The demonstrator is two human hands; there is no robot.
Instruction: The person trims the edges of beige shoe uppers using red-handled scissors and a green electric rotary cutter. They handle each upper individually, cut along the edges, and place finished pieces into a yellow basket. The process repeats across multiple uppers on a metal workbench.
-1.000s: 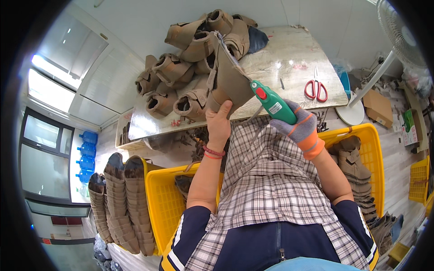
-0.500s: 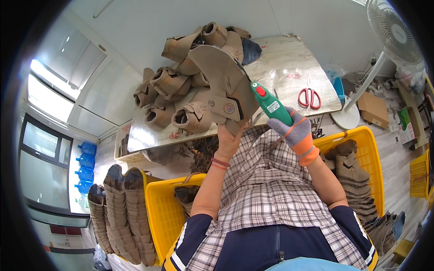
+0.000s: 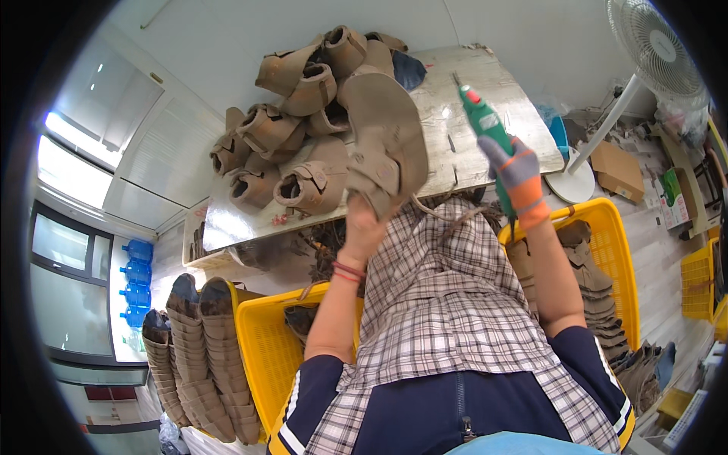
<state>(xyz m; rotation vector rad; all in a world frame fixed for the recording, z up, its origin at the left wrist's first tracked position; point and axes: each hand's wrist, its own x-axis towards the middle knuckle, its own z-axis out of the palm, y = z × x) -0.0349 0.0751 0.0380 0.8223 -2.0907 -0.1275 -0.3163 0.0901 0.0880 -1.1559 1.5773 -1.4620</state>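
My bare left hand (image 3: 364,227) grips the lower end of a beige boot upper (image 3: 388,121), held up in front of the table. A round badge on a strap shows near its lower end. To the right, my right hand (image 3: 520,180), in a grey and orange glove, is closed around a green handheld electric tool (image 3: 481,115) with a red button. The tool's thin metal tip points up and away, apart from the upper. More beige boot uppers (image 3: 269,130) lie piled on the table's left half, behind the held one.
The marbled table (image 3: 485,72) stands ahead of me. Yellow baskets (image 3: 258,341) with stacked uppers flank my lap, and tall stacks of uppers (image 3: 216,334) stand at left. A white standing fan (image 3: 652,45), a cardboard box (image 3: 620,171) and blue water bottles (image 3: 136,273) are farther off.
My right hand has drawn the green tool away from the upper's right edge and tipped it more upright. The upper has turned slightly in my left hand, which keeps its grip.
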